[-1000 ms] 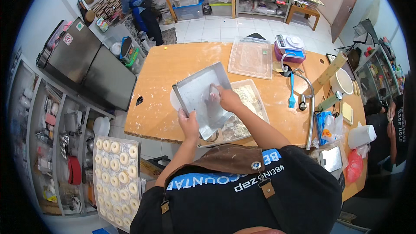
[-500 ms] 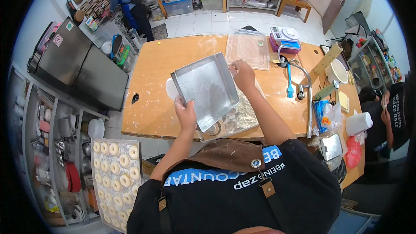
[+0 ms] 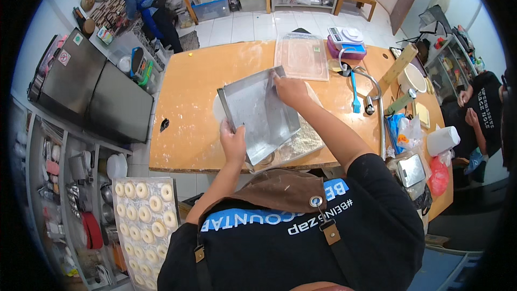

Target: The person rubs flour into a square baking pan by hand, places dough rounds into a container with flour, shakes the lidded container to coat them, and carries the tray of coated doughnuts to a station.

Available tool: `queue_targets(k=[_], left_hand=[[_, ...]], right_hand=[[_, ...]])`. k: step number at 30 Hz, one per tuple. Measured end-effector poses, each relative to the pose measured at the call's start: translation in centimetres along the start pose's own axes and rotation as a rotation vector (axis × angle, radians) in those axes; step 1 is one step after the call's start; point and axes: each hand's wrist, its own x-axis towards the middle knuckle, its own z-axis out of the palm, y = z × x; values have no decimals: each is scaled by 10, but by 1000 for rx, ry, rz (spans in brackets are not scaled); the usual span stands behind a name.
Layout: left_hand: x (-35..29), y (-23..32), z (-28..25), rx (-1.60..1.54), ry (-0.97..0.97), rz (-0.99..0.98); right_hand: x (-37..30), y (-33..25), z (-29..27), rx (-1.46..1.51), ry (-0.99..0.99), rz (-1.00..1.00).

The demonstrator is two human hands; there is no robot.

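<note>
A square metal baking pan [image 3: 261, 118] is held tilted above the near side of the wooden table, its inside facing me. My left hand [image 3: 232, 141] grips its left near wall, thumb over the rim. At the far right corner, my right hand [image 3: 293, 92] has its fingers closed on the pan's wall. Under and right of the pan lies a tray of white flour [image 3: 304, 143], partly hidden by the pan and my right forearm. A pale round piece [image 3: 218, 109] shows beside the pan's left edge.
Ring-shaped doughs [image 3: 144, 214] fill a floured tray at lower left. A clear plastic lid [image 3: 301, 59], scale [image 3: 346, 35], blue brush [image 3: 355, 94], rolling pin [image 3: 398, 64] and white bowl [image 3: 412, 80] stand on the table. One person [image 3: 141, 5] is at far left, another [image 3: 479, 108] at right.
My right hand has come inward over the pan's far right corner, and the pan has turned and tilted slightly. The person at right has moved further into view.
</note>
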Motion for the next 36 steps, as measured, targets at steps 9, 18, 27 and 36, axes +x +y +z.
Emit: queue_targets(k=[9,18,27,36], left_hand=[[2,-3,-1,135,65,137],[9,4,5,144,11,115],[8,2,10,183,29,207],[22,4,25,223,103,308]], right_hand=[[-4,-11,5,174,-83,181],[-3,7,-11,268,63,187],[-36,-12,-9,199,-154,238],[-55,17,1,459,36,261]])
